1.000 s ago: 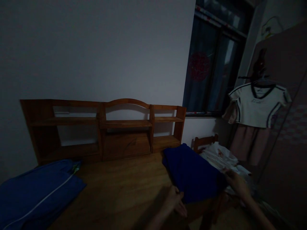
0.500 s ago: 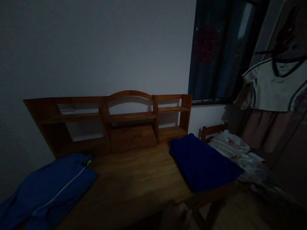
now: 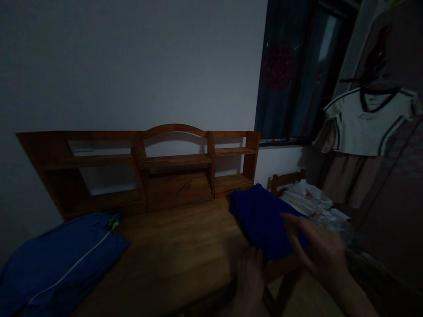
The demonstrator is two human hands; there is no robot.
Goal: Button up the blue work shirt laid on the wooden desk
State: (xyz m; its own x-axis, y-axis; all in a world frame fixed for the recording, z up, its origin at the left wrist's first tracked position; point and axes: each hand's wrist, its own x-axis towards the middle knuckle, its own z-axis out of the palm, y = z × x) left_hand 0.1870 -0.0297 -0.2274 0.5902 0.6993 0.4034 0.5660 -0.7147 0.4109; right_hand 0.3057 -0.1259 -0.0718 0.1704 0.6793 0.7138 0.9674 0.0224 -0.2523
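A folded dark blue cloth (image 3: 261, 215), perhaps a garment, lies on the right end of the wooden desk (image 3: 185, 242). Over its right side hangs my right hand (image 3: 317, 244), thumb and fingers apart and nothing between them. Whether it touches the cloth I cannot tell. My left hand (image 3: 249, 277) is at the desk's front edge, close to the cloth's near left corner. Motion smears its fingers, and nothing shows in its grip. At the desk's left end rests a lighter blue garment (image 3: 66, 251) with a white stripe, loosely heaped.
A wooden shelf unit (image 3: 178, 161) stands along the desk's back. Beyond the right end are a chair (image 3: 287, 178) and white plastic bags (image 3: 309, 196). A white T-shirt with dark trim (image 3: 366, 121) hangs at the right, near a dark window (image 3: 294, 75). The room is dim.
My right hand has come into view from the lower right, over the blue cloth. My left hand has risen slightly at the desk's edge. The view has shifted a little to the right.
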